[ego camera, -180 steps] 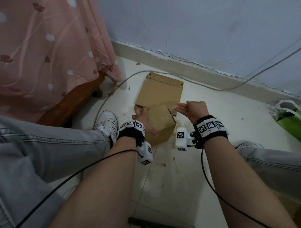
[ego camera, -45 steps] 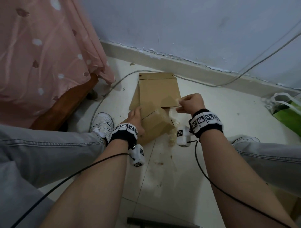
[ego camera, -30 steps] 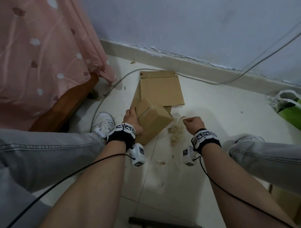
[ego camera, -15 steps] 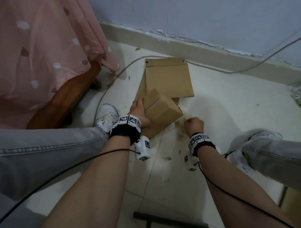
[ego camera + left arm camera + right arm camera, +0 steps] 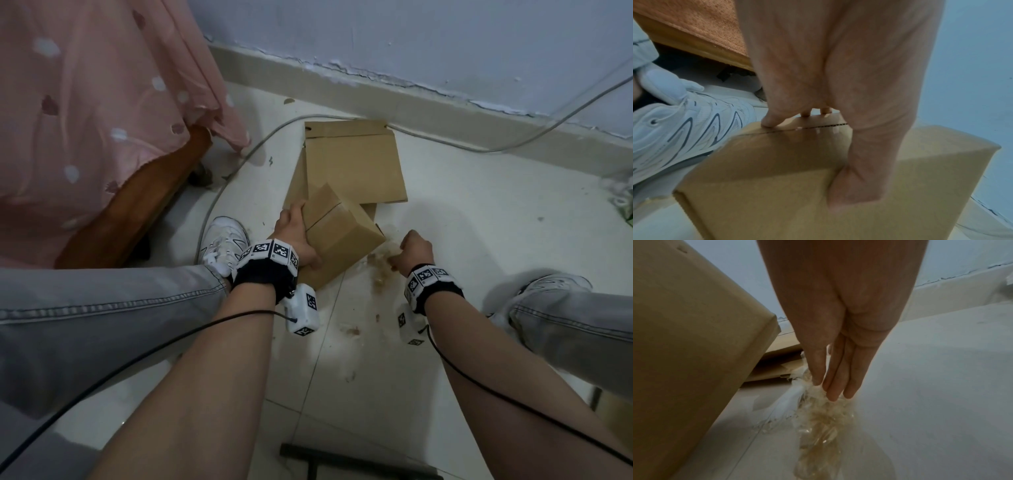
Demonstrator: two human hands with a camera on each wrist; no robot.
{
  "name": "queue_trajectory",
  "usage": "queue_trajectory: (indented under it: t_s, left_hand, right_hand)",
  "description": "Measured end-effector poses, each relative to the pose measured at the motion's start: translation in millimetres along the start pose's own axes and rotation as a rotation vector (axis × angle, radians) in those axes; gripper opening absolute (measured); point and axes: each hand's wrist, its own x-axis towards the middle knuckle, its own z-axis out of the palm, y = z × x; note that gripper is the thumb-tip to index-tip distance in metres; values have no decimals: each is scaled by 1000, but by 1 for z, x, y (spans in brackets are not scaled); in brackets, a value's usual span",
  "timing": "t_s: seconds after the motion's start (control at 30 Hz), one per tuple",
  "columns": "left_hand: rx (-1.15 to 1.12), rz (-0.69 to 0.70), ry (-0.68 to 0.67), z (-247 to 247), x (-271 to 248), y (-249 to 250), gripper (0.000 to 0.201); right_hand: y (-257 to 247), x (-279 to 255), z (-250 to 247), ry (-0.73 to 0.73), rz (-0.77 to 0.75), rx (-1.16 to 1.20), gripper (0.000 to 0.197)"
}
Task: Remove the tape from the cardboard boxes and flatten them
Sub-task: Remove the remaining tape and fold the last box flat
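A small closed cardboard box [image 5: 342, 240] stands tilted on the floor, partly on a flattened cardboard sheet [image 5: 352, 164]. My left hand [image 5: 294, 236] grips its left side. In the left wrist view the thumb [image 5: 855, 186] presses the box's [image 5: 766, 178] near face and the fingers [image 5: 772, 121] hook over the far edge by a taped seam. My right hand [image 5: 414, 248] is low, to the right of the box. In the right wrist view its fingertips [image 5: 836, 386] pinch a crumpled wad of clear and brownish tape [image 5: 818, 415] that lies on the floor.
A pink bedsheet [image 5: 102, 102] hangs over a wooden bed frame [image 5: 137, 205] at the left. My white shoes [image 5: 222, 240] and jeans flank the work spot. A grey cable [image 5: 479, 147] runs along the skirting board. Tape scraps [image 5: 352, 330] dot the tiles, and a dark bar [image 5: 342, 462] lies near me.
My right hand has come down from the box top with the peeled tape to the floor right of the box. The left hand keeps its grip on the box.
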Motion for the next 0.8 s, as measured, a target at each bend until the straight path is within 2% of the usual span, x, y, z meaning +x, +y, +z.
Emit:
queue_trajectory:
  t_s: [0.2, 0.3, 0.37, 0.47, 0.53, 0.63, 0.73, 0.8]
  left_hand:
    - [8, -3, -7, 0, 1, -1, 128]
    - [1, -4, -8, 0, 2, -1, 128]
    - [3, 0, -7, 0, 2, 0, 128]
    - [10, -4, -4, 2, 2, 0, 129]
    - [13, -8, 3, 3, 3, -1, 129]
    - [21, 2, 1, 5, 3, -3, 130]
    - [68, 0, 13, 8, -1, -14, 135]
    - [164, -56, 31, 11, -6, -29, 139]
  right_hand:
    - [-8, -4, 2, -89, 34, -197, 12]
    - [-5, -8, 7, -147, 69, -197, 15]
    - [0, -8, 3, -144, 124, -104, 13]
    - [12, -4, -5, -54, 193, 194, 6]
    - [21, -7, -8, 14, 287, 391, 20]
    - [25, -19, -17, 143, 384, 628, 23]
    - [16, -30, -30, 184, 403, 679, 16]
    - [-2, -30, -41, 151, 337, 654, 15]
